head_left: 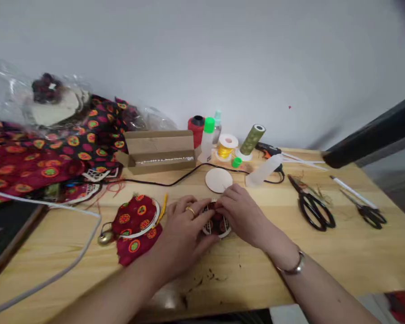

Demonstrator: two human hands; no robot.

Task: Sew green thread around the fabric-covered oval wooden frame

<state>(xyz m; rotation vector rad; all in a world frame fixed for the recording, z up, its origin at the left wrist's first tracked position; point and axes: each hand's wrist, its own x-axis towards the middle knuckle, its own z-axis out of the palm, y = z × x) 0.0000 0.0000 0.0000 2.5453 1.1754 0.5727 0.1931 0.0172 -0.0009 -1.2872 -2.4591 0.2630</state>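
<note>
A small round piece with a white rim and dark patterned fabric [218,225] lies on the wooden table. My left hand [185,229], wearing a ring, holds it from the left, thumb at its near edge and fingers over its far side. The bent fingers of my right hand [241,213] are pinched together at its upper right edge; what lies between the fingertips is hidden. Just beyond my hands sits a plain white disc [218,180]. Left of my left hand are a red patterned fabric pouch with a white rim [137,217], a yellow strip [162,208] and a brass bell [105,236].
Behind stand an open cardboard box [158,150], a green-capped bottle [207,137], yellow ribbon spool [226,147] and green thread cone [253,140]. A white bottle [265,171] lies tilted. Black scissors [313,209] and smaller scissors [367,213] lie right. Patterned cloth [37,166] fills the left.
</note>
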